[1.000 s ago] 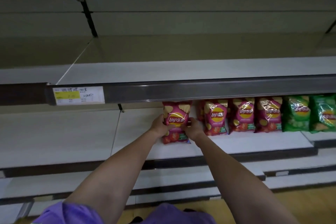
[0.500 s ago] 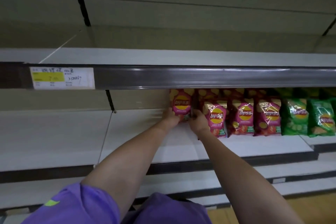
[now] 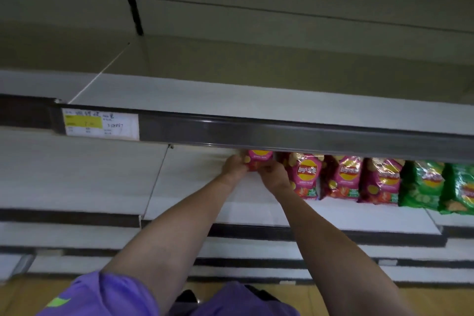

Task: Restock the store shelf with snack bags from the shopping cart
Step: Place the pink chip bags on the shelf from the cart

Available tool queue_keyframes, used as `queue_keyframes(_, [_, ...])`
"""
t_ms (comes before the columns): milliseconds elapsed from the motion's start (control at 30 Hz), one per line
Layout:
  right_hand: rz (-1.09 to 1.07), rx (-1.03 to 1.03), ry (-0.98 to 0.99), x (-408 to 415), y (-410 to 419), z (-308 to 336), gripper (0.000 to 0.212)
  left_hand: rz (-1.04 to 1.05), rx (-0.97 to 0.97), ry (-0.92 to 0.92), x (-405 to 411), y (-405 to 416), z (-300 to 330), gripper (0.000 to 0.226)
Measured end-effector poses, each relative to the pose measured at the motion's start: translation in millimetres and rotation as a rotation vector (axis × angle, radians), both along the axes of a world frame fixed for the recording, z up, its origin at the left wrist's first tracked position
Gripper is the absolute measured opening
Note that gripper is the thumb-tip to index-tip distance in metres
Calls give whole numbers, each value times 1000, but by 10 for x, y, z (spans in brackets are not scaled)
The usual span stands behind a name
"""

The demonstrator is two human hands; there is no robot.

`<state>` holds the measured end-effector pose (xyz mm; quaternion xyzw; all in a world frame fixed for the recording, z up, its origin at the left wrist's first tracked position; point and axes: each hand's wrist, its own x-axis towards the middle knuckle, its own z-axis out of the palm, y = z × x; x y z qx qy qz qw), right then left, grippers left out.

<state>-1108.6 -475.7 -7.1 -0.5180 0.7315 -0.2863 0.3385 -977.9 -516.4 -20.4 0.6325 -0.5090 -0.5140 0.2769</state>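
Beneath the dark price rail (image 3: 282, 136) of the upper shelf, both hands meet on one pink snack bag (image 3: 257, 160), whose top is hidden behind that rail. Well to the left of the hands, a white and yellow price label (image 3: 100, 124) sits on the rail, and the white shelf board (image 3: 195, 187) below it lies bare. The left hand (image 3: 234, 168) grips the bag's left edge with curled fingers; the right hand (image 3: 273, 174) pinches its lower right corner, so the bag is held between the two, deep over the shelf and about upright. Just right of the right hand stands a row of three more pink bags (image 3: 343, 177), upright and facing forward, and beyond them two green bags (image 3: 441, 185) close the row. No shopping cart shows in this view. Judging by the grip, the step in hand is seating this bag at the left end of the pink row. The next move likely calls for setting its base down on the board, squaring it beside its neighbour so the front faces out, then letting go with both hands without tipping it.
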Motion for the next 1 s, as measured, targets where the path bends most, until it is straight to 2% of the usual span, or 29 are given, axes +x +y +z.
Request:
queue_keyframes(133, [68,-18,20,283,-128,-53,15,160,84,22,277,174,255,6])
queue_keyframes(200, [190,-52,24,490,-138,-97,11,278,100,5,486,291,198,18])
queue_keyframes(267, [326,-76,15,710,-115,-145,12,411,121,15,741,486,162,15])
queue_keyframes(367, [515,-7,-7,1091,43,-171,17,647,143,63,1138,955,177,17])
queue_keyframes(433, [571,39,-109,1391,251,-196,11,830,137,85,1396,1360,188,20])
queue_keyframes(567, [820,107,-222,1962,940,-218,16,1134,146,95,1706,2400,150,17])
queue_keyframes(700, [1142,226,-216,2345,1929,-293,8,1436,201,112,1674,3628,86,22])
queue_keyframes(900, [1594,325,-141,2333,3483,-430,13,1841,258,164,1183,5217,-11,22])
queue_keyframes(1000, [1746,392,-115,2141,4159,-482,13,2064,167,240,815,5834,-48,27])
